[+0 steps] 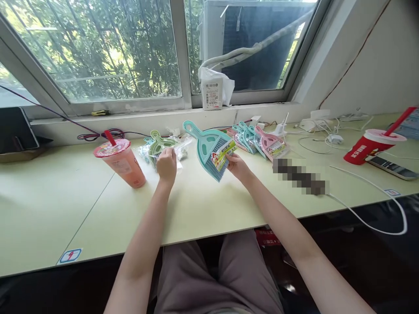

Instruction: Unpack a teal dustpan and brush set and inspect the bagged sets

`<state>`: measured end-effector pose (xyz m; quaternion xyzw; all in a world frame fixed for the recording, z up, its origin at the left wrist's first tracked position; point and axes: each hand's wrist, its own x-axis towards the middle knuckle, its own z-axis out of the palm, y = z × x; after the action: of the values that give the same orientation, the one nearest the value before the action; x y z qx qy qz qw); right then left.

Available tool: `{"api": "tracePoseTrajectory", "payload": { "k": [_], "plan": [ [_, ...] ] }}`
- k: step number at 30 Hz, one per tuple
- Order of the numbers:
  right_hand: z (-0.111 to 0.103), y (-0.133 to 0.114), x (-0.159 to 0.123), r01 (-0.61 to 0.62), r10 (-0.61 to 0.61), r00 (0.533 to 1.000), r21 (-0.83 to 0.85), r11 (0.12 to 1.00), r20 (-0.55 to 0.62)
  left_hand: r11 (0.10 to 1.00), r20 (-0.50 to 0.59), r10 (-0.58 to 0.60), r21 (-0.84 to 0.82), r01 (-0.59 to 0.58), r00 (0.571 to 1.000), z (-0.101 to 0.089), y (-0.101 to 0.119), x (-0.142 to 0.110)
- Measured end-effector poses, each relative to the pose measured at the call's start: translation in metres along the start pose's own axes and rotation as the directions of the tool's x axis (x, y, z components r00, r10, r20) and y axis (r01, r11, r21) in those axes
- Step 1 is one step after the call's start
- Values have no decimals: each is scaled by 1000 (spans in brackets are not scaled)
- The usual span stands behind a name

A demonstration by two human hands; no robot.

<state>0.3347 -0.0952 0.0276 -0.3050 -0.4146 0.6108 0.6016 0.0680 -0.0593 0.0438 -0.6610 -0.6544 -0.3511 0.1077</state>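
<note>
My right hand [237,166] pinches the lower right side of a small teal dustpan [204,148], beside its yellow label. A brush with grey bristles [221,168] sits nested in the pan, and the pan's handle points up and left. My left hand [166,165] is closed in a fist, its fingertips turned out of sight, so whatever it grips cannot be made out. Clear plastic wrapping [185,146] shows just to its right. Behind that hand lies a green dustpan [159,141] among other wrapped sets.
Several teal and pink dustpan sets [270,141] lie at the back right. A pink drink cup [122,163] stands left, a red cup [373,146] right, near a phone [391,168]. White cables [389,192] trail over the table's edge. A tissue pack [212,93] rests on the windowsill.
</note>
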Motion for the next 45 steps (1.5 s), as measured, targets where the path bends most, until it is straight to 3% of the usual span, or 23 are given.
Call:
{"api": "tracePoseTrajectory", "payload": {
  "k": [4,6,11,13,17,22,27,31,37,41,45],
  "plan": [
    [-6,-3,0,-151,162,981,-104,983,109,999,169,21,-42,-14,985,17,-3,-5],
    [-11,-3,3,-217,238,965,-172,961,109,997,213,15,-76,1,977,22,-5,-6],
    [-24,-4,9,-294,307,952,-239,925,18,981,188,-12,-189,48,982,26,-17,2],
    [-26,-4,11,-292,289,956,-252,923,-48,972,138,-38,-226,69,990,25,-20,4],
    [-20,1,11,-202,165,970,-218,955,-177,980,76,18,-198,-3,997,22,-14,0],
    [1,9,6,0,-41,981,-210,978,-191,999,126,40,0,-40,991,16,0,-9],
    [7,13,4,112,-198,936,-286,952,-292,974,133,78,199,-104,988,11,3,-10],
    [7,16,5,60,-139,952,-279,958,-273,970,164,120,189,-151,979,10,4,-11],
    [13,22,2,-69,39,990,-223,972,-134,957,263,240,100,-273,935,13,14,-14],
    [16,26,0,-80,43,985,-223,972,-169,944,285,288,78,-321,914,14,21,-17],
    [18,30,0,-15,-21,980,-179,984,-196,912,248,403,-30,-409,881,13,28,-20]
  ]
}}
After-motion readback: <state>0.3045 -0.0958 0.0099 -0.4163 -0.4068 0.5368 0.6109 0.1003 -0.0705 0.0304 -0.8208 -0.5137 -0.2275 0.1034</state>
